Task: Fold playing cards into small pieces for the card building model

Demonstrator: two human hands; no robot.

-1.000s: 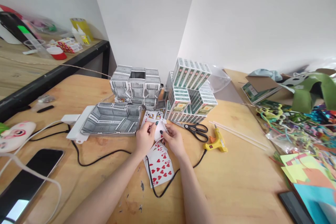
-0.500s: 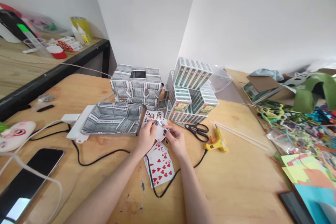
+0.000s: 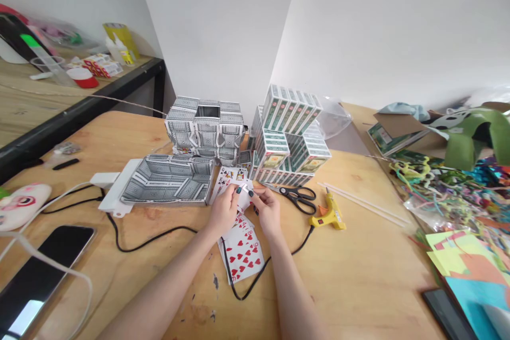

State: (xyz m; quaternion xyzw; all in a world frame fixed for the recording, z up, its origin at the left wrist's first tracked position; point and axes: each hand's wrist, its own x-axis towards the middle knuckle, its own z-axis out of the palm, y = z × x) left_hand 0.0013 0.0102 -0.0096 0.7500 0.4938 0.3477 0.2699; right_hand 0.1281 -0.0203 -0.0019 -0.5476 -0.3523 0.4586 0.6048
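Fingertips of my left hand [image 3: 223, 208] and my right hand [image 3: 268, 211] pinch a small white playing card [image 3: 244, 202] between them, one at each side. The card looks partly folded at its top. Behind the fingers lie face-up playing cards [image 3: 228, 174], a queen and a king among them. Nearer me is a loose pile of heart cards [image 3: 245, 252], with a black cord crossing it. Just left stands an open tray [image 3: 167, 191] built from patterned cards. Scissors [image 3: 299, 197] with black handles lie right of my right hand.
A yellow glue gun [image 3: 330, 213] and white glue sticks [image 3: 362, 203] lie on the right. At the back stand a card-built block [image 3: 205, 130] and stacked card boxes [image 3: 292, 111]. A phone [image 3: 48, 281], a power strip [image 3: 123, 186] and cords occupy the left.
My fingertips have shifted slightly on the card, and its top edge now appears more bent between them. The camera view has moved a little; everything else stays put.
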